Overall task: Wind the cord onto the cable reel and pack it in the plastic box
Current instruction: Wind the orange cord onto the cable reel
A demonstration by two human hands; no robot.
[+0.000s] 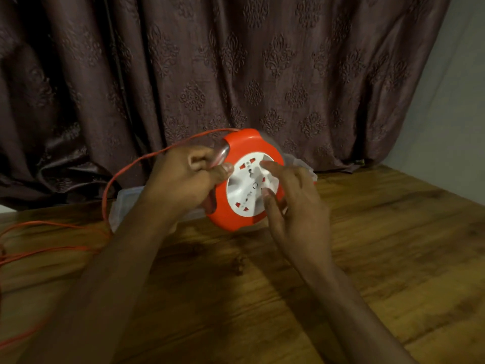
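An orange cable reel (236, 219) with a white socket face is held upright above the wooden table. My left hand (183, 177) grips its left edge, thumb on the white face. My right hand (294, 195) has its fingertips on the white centre part, the fingers fairly straight and blurred. An orange cord (126, 169) arcs from the top of the reel over my left hand, drops to the table and runs off loosely to the left. A clear plastic box (123, 203) lies behind the reel, mostly hidden by my hands.
The wooden table (367, 245) stretches forward and to the right. A dark patterned curtain (236, 74) hangs right behind it. A pale wall (451, 114) stands at the right. Loose loops of cord cover the table's left edge.
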